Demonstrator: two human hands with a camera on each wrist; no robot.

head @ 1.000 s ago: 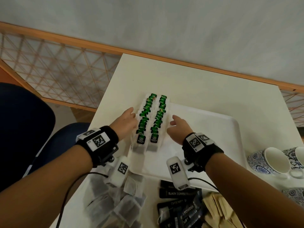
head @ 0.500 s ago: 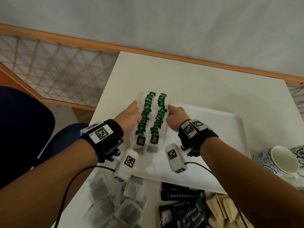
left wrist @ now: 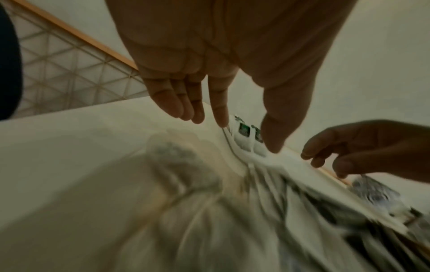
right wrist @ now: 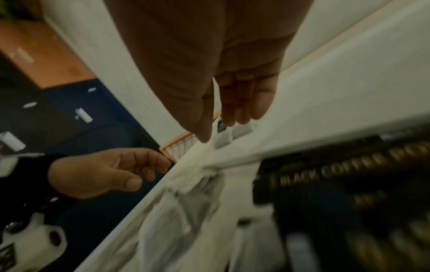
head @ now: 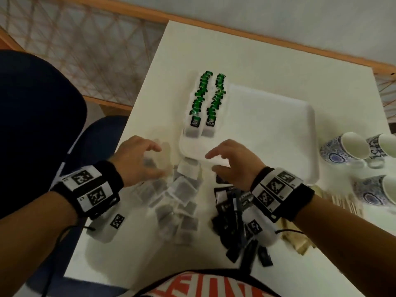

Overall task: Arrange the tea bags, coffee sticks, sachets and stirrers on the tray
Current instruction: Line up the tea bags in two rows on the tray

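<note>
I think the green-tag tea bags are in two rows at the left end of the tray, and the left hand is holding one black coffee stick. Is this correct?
Not quite. The two rows of green-tag tea bags do sit at the left end of the tray, but the left hand holds nothing: the left wrist view shows its fingers relaxed and empty above the loose tea bags. The black coffee sticks lie under the right hand.

L grip (head: 137, 159) & R grip (head: 233, 166) hover palms down, fingers loose, empty.
</note>
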